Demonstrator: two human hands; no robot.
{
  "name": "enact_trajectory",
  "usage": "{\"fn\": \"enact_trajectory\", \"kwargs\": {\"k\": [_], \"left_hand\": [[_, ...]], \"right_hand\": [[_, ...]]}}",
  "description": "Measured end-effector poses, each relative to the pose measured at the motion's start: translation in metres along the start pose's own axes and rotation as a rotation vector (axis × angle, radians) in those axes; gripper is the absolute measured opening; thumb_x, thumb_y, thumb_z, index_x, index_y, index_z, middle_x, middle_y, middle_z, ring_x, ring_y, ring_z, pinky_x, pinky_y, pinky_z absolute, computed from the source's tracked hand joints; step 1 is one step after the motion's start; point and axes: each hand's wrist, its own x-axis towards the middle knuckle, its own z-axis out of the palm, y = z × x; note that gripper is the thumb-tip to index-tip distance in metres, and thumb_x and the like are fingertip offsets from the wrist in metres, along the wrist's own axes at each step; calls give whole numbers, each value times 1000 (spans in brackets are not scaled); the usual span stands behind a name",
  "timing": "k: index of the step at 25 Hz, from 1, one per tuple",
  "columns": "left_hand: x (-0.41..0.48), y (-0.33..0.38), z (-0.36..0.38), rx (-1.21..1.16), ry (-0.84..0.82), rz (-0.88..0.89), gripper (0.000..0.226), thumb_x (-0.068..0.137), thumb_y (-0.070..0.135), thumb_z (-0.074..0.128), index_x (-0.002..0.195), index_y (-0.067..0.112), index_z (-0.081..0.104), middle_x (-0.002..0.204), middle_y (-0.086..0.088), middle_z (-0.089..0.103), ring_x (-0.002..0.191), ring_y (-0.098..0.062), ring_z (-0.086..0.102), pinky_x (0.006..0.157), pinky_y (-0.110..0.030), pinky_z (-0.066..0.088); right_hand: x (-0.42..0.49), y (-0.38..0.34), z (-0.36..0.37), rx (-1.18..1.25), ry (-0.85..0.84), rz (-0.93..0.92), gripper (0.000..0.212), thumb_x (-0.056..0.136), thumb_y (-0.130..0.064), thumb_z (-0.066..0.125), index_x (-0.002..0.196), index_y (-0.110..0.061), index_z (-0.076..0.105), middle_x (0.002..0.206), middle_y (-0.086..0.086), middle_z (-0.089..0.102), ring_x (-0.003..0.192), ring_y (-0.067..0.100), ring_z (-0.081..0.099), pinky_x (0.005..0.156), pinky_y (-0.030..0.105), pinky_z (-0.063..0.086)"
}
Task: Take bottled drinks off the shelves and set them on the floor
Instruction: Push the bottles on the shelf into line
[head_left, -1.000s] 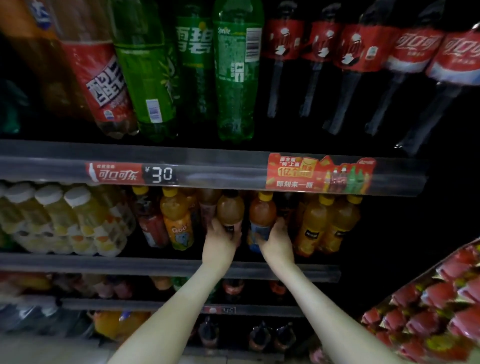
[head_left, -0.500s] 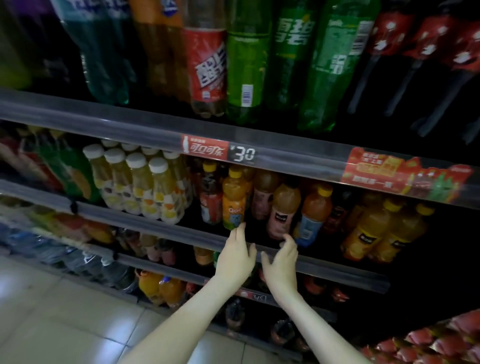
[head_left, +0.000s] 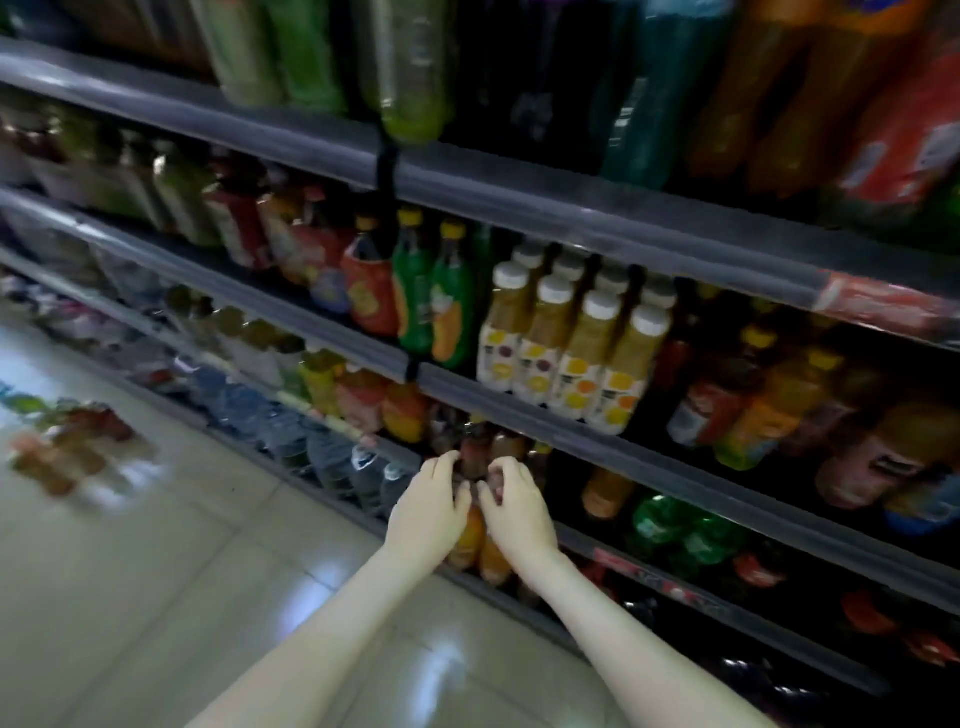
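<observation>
Shelves (head_left: 519, 395) full of bottled drinks run across the view. Both my hands hang side by side in front of the lower shelf rows. My left hand (head_left: 431, 506) and my right hand (head_left: 519, 512) have loosely curled fingers, and I see nothing held in either. Small brown bottles (head_left: 472, 454) stand on the shelf just beyond the fingertips; motion blur hides whether the fingers touch them. Orange bottles (head_left: 467, 538) show between and below my wrists. A blurred cluster of bottles (head_left: 67, 447) stands on the tiled floor (head_left: 182, 571) at the left.
White-capped juice bottles (head_left: 571, 353) fill the middle shelf above my hands, with green and red bottles (head_left: 410, 296) to their left. Large soda bottles (head_left: 410, 78) line the top shelf. Clear water bottles (head_left: 332, 457) sit low on the left.
My hands let go of the middle-shelf bottles and dropped to the lower rows, fingers curling. The view swung left and down, bringing in the floor and the bottles on it.
</observation>
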Motion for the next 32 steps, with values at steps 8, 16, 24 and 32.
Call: {"fn": "enact_trajectory", "kwargs": {"k": [8,16,24,32], "left_hand": [[33,-169,-97,-15,100,-241,43,98,28,43,139,19,39,139,-2,45,120,-19,49,84,-29,43],[130,-361,-207,-9,178,-498,46,97,21,41,142,16,36,142,-3,42,124,-22,47,90,-32,43],[179,-587,-348,-46,332,-755,47,94,18,47,140,13,40,140,-7,44,124,-27,46,96,-36,41],[255,-827,-511,5,264,-775,48,94,17,45,141,12,37,138,-6,44,123,-26,45,94,-34,38]], "right_hand": [[76,-123,157,-100,-265,-147,17,98,-25,47,108,-12,53,115,6,55,105,24,53,87,37,44],[215,-264,344,-233,-470,-355,25,100,-25,43,120,-10,50,124,5,53,112,21,50,84,31,42],[307,-451,554,-364,-695,-523,32,99,-25,46,127,-9,45,127,7,49,116,26,50,89,38,45],[406,-618,765,-400,-760,-399,45,98,-19,47,140,-11,36,139,7,44,123,25,47,96,39,44]]}}
